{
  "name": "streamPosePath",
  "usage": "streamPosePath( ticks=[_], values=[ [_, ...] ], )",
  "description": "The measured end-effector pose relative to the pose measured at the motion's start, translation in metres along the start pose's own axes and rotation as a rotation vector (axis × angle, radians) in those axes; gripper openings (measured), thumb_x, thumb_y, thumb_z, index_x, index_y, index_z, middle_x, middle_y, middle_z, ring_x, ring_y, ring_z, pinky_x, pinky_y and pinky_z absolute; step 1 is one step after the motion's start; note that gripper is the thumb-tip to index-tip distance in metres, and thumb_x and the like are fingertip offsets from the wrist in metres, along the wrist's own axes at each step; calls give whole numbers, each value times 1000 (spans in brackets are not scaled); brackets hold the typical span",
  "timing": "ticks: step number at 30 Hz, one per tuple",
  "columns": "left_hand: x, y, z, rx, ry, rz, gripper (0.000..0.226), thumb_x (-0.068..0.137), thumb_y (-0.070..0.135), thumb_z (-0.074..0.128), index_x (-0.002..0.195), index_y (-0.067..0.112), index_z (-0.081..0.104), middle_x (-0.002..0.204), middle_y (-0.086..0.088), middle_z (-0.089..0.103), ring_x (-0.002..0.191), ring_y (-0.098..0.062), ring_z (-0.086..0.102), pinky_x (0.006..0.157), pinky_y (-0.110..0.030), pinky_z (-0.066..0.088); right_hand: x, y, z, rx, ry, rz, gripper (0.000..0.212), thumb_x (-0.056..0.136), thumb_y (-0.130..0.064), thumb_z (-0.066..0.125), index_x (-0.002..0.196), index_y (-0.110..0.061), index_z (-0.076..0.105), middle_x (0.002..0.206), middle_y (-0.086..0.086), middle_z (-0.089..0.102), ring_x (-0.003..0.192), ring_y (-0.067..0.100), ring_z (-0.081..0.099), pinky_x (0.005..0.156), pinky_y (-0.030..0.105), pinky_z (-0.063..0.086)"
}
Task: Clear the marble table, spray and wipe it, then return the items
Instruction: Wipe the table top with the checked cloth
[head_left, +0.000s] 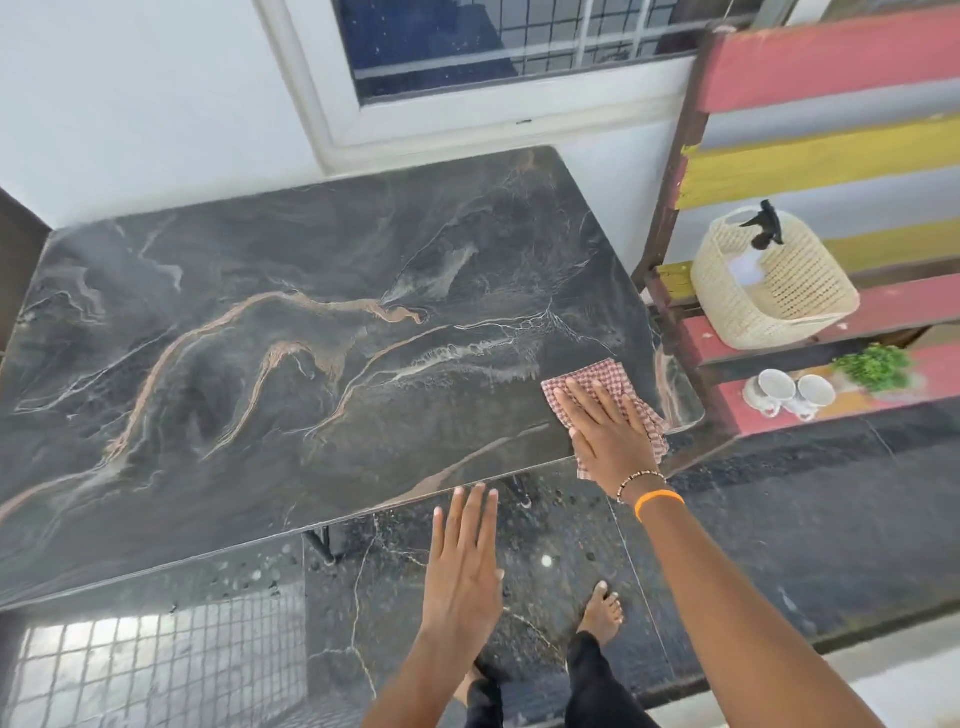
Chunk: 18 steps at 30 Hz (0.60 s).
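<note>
The dark grey marble table, veined in tan and white, fills the middle and left of the frame, its top bare but for a red-and-white checked cloth at its lower right corner. The right hand lies flat on that cloth, fingers straight and spread, pressing it to the stone; part of the cloth hangs over the table's near edge. On that wrist sit a beaded bracelet and an orange band.

The left hand is in the lower middle of the frame, in front of the table's near edge, fingers straight and together, holding nothing; whether the fingertips touch the edge cannot be told.

At the right of the frame stands a slatted wooden bench painted red and yellow. On its seat a cream woven plastic basket holds a spray bottle with a black trigger head; only the head and a pale label show above the rim. Below the basket, on the bench's nearer slats, two white cups lie on their sides, mouths toward the camera, beside a small green leafy plant.

A bare foot stands on the glossy dark floor at the bottom of the frame. A white-framed window is at the top.
</note>
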<state>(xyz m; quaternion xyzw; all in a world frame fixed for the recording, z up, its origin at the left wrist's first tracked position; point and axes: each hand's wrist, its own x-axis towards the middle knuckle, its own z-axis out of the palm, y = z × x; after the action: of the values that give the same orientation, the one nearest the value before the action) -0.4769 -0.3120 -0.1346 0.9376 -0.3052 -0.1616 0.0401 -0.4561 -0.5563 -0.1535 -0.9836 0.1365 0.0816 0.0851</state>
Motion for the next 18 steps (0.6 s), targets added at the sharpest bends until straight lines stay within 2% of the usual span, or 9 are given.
streamPosePath(
  ticks=[6, 9, 11, 13, 15, 17, 18],
  values=[
    [21, 60, 2, -29, -37, -3, 83, 95, 33, 38, 133, 19, -34, 141, 3, -39, 124, -22, -45, 108, -40, -24, -2, 57, -5, 31, 30, 100, 55, 97, -29, 26, 146, -39, 2, 157, -17, 0, 146, 14, -3, 115, 48, -10],
    [34, 88, 0, -55, -31, -27, 83, 94, 33, 40, 135, 22, -31, 144, 4, -36, 130, -23, -40, 110, -41, -22, 0, 76, -2, 54, 82, 107, 55, 96, -28, 30, 146, -39, 9, 157, -16, 7, 146, 16, 4, 114, 51, -8],
    [43, 103, 0, -66, -26, -39, 83, 94, 32, 42, 135, 23, -30, 145, 5, -33, 134, -23, -35, 112, -41, -20, -1, 88, -2, 90, 115, 125, 55, 95, -26, 33, 145, -38, 13, 156, -17, 10, 146, 17, 6, 115, 52, 1],
    [53, 117, 0, -69, -24, -48, 84, 94, 31, 43, 136, 23, -29, 147, 6, -30, 135, -22, -32, 113, -41, -18, 0, 103, -4, 191, 159, 137, 56, 94, -21, 36, 145, -36, 19, 156, -15, 14, 145, 18, 10, 111, 49, 22],
    [62, 131, 0, -79, -27, -60, 85, 93, 31, 44, 137, 22, -28, 151, 5, -26, 136, -20, -29, 112, -39, -18, 1, 117, -7, 472, 222, 161, 55, 93, -12, 37, 145, -28, 27, 153, -9, 26, 138, 19, 29, 103, 40, 38],
    [71, 147, 0, -88, -38, -62, 85, 93, 31, 45, 141, 21, -24, 155, 2, -20, 140, -20, -24, 112, -39, -18, 2, 130, -13, 1060, 264, 329, 53, 92, -2, 34, 142, -20, 35, 132, 8, 56, 108, 23, 57, 90, 30, 49],
    [75, 154, -1, -93, -47, -57, 84, 93, 31, 45, 143, 21, -22, 156, 1, -18, 141, -21, -22, 112, -39, -18, 0, 136, -17, 1341, 256, 467, 51, 92, 0, 33, 140, -16, 40, 115, 21, 63, 90, 30, 62, 80, 33, 52]
  ],
)
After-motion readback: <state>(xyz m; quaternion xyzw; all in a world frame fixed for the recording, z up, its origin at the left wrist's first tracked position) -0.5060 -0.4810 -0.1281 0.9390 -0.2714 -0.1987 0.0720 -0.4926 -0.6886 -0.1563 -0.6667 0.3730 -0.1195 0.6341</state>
